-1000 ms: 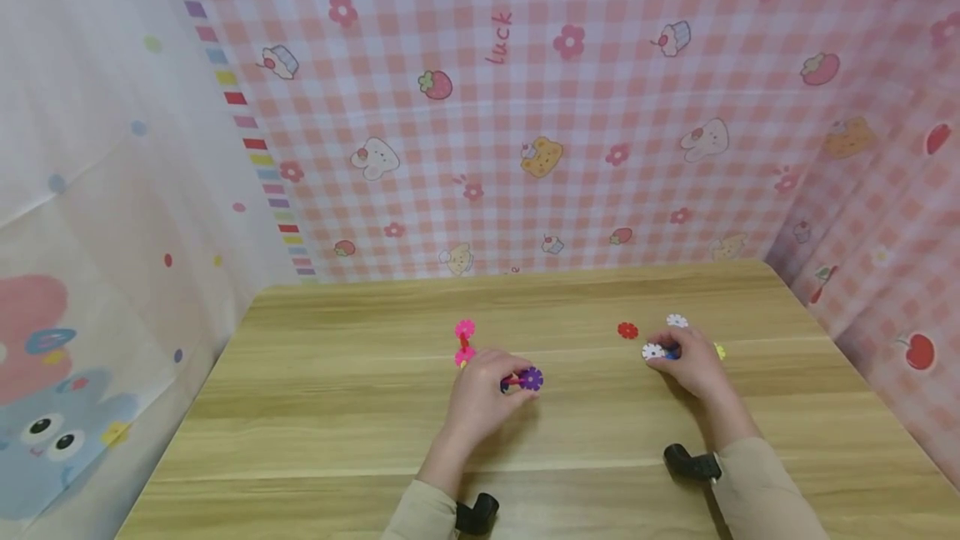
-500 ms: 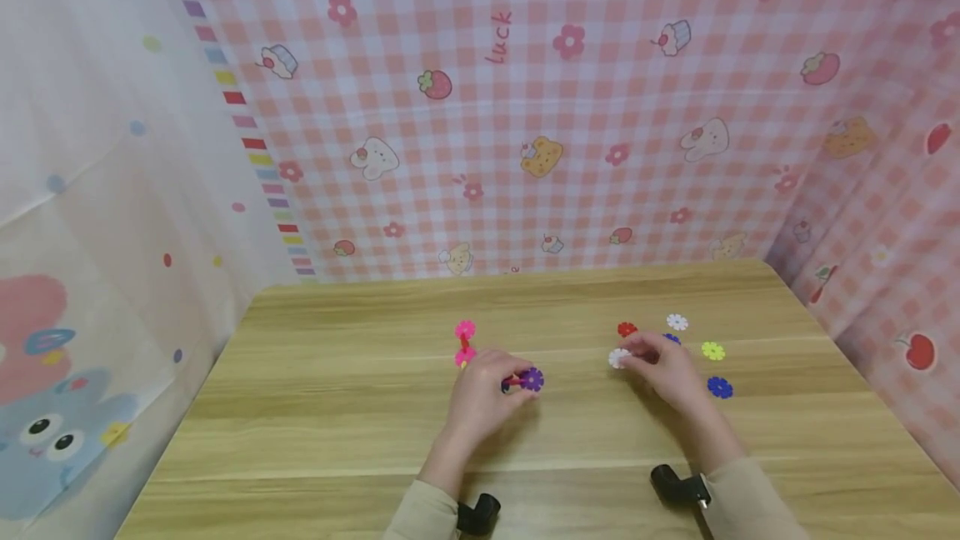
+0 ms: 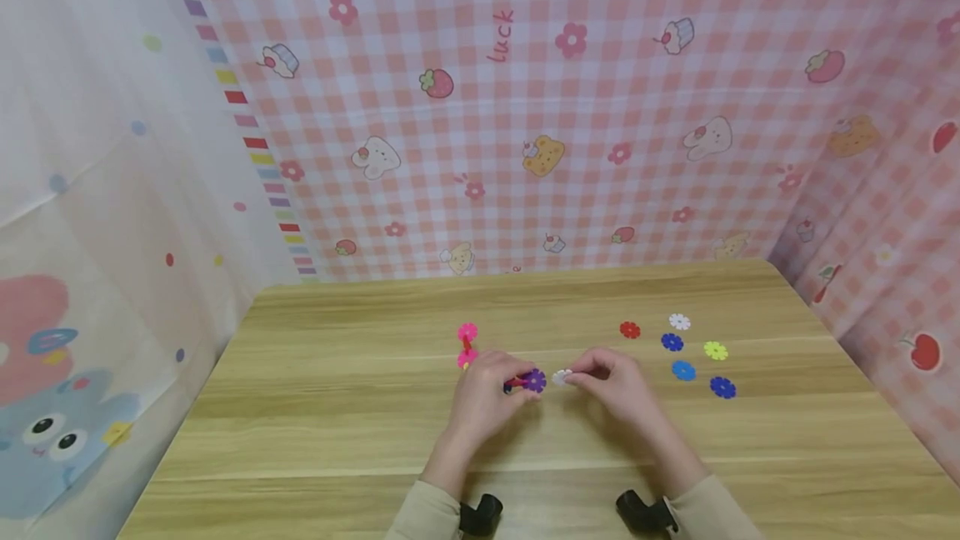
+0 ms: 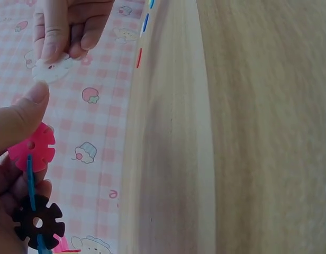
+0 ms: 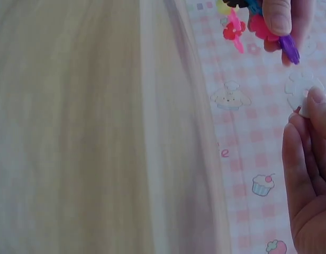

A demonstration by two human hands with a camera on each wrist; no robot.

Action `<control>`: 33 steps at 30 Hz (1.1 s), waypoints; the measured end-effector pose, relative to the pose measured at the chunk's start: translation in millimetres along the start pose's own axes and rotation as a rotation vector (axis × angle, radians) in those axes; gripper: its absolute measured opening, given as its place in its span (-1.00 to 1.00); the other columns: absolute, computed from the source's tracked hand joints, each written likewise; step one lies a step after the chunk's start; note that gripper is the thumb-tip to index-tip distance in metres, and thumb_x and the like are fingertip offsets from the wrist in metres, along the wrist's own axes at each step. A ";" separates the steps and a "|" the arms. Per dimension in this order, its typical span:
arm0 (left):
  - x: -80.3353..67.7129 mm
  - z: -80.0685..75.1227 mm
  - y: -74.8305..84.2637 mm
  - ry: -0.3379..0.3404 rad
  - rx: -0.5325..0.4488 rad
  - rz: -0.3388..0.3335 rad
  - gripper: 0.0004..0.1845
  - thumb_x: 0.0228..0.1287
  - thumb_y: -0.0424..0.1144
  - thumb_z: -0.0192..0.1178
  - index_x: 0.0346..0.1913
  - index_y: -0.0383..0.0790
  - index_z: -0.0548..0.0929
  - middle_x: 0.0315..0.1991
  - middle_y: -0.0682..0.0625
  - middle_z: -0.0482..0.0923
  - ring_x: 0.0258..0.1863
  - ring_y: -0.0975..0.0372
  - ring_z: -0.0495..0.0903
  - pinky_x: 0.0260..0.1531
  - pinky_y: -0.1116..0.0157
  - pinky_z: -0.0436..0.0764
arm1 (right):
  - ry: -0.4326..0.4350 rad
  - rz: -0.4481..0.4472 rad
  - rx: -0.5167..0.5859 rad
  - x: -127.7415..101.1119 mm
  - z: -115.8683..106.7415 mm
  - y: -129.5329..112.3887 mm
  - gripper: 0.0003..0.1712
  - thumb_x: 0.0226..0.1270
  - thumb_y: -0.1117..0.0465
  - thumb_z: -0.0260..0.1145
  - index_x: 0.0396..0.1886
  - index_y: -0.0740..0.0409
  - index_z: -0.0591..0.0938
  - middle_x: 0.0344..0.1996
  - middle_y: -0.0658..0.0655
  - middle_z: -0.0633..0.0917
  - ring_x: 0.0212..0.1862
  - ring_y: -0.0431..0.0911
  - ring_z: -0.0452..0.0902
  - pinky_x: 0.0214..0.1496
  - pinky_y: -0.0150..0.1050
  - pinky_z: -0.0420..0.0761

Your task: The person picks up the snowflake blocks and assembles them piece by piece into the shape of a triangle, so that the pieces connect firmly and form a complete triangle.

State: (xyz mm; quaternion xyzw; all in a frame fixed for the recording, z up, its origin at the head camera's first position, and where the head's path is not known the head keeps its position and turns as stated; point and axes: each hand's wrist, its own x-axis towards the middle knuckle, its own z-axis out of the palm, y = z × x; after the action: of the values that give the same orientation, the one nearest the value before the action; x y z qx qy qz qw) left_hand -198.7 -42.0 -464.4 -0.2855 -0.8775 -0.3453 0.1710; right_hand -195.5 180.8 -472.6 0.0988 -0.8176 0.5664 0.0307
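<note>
My left hand (image 3: 483, 394) pinches a chain of notched plastic snowflake discs between thumb and fingers. A purple disc (image 3: 535, 381) sits at the chain's right end. Beyond the hand the chain's far part shows a pink disc (image 3: 467, 332) and a red piece. In the left wrist view another pink disc (image 4: 42, 151) lies under the thumb, joined through a blue piece to a black disc (image 4: 52, 227). My right hand (image 3: 618, 386) pinches a white snowflake disc (image 3: 560, 377) by its edge. A small gap separates white from purple; the right wrist view shows the purple disc (image 5: 289, 48) edge-on.
Loose snowflake discs lie flat on the wooden table (image 3: 315, 407) at the right: red (image 3: 630, 330), white (image 3: 679, 322), yellow (image 3: 716, 350), light blue (image 3: 683, 371) and two dark blue ones (image 3: 723, 387). A checked curtain (image 3: 487, 215) hangs behind the table.
My right hand has carried the white disc leftward from among the loose discs to beside the purple one. The left hand and its chain have stayed nearly still.
</note>
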 end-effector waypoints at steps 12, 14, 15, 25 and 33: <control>0.4 1.2 -0.2 0.012 0.010 0.046 -0.64 -0.14 -0.21 0.60 -0.19 -0.20 0.80 -0.30 0.02 0.73 -0.26 0.21 0.61 -0.14 0.30 0.59 | 0.020 -0.047 0.023 -0.8 11.6 -2.4 -0.92 0.14 0.39 0.47 -0.36 0.24 0.71 -0.39 0.10 0.72 -0.31 -0.16 0.61 -0.20 -0.35 0.64; 0.3 1.6 -0.1 0.023 0.019 0.058 -0.65 -0.16 -0.20 0.60 -0.22 -0.19 0.80 -0.32 0.04 0.73 -0.28 0.22 0.60 -0.18 0.32 0.59 | 0.025 -0.058 0.029 -1.0 12.8 -3.3 -0.92 0.13 0.40 0.47 -0.38 0.24 0.71 -0.41 0.11 0.72 -0.32 -0.16 0.61 -0.21 -0.35 0.64; 0.4 1.5 0.4 0.030 0.026 0.065 -0.65 -0.17 -0.20 0.60 -0.23 -0.19 0.80 -0.33 0.04 0.73 -0.29 0.22 0.60 -0.19 0.32 0.59 | 0.029 -0.065 0.027 -1.1 13.3 -3.7 -0.92 0.13 0.41 0.47 -0.39 0.24 0.71 -0.41 0.11 0.72 -0.33 -0.16 0.61 -0.23 -0.35 0.64; -0.2 2.7 3.3 0.093 0.078 0.083 -0.62 -0.21 -0.16 0.61 -0.25 -0.20 0.80 -0.37 0.05 0.71 -0.34 0.24 0.58 -0.28 0.36 0.59 | 0.081 -0.160 -0.003 -2.1 19.2 -5.2 -0.86 0.07 0.47 0.48 -0.47 0.19 0.70 -0.46 0.03 0.71 -0.37 -0.20 0.61 -0.26 -0.32 0.66; -0.6 5.8 5.6 0.084 0.071 0.111 -0.64 -0.20 -0.17 0.61 -0.26 -0.19 0.79 -0.42 0.07 0.66 -0.36 0.24 0.53 -0.29 0.37 0.56 | 0.094 -0.208 -0.024 -5.3 19.3 -4.7 -0.84 0.05 0.47 0.49 -0.47 0.15 0.71 -0.46 0.01 0.71 -0.34 -0.21 0.60 -0.19 -0.28 0.66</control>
State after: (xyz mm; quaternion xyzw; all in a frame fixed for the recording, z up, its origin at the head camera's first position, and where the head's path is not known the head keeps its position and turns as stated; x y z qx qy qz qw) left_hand -195.4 -34.8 -466.0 -0.3128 -0.8640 -0.3157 0.2366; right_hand -188.2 161.9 -476.0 0.1562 -0.8073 0.5543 0.1291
